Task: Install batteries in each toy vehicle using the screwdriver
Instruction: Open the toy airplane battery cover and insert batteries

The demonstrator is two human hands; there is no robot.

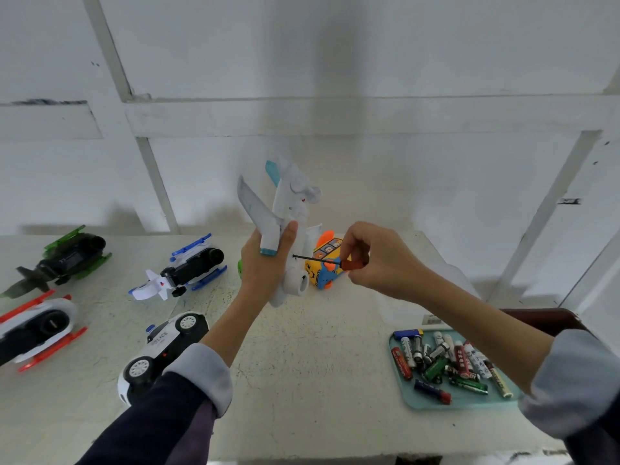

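White plastic toy airplane (288,229) stays steadiest if we grip it firmly in our left hand (265,263) while our right hand (375,260) pinches the orange-handled screwdriver (330,261) square against its belly.

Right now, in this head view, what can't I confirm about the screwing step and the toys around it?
- Screw and battery cover on the toy plane: too small, and the left hand covers the fuselage where the screwdriver tip meets it.
- Yellow toy bus: largely hidden behind the plane and the right hand.
- Police car: partly behind the left sleeve.
- Battery labels: too small to read.
- Red-trimmed toy: cut by the left edge.
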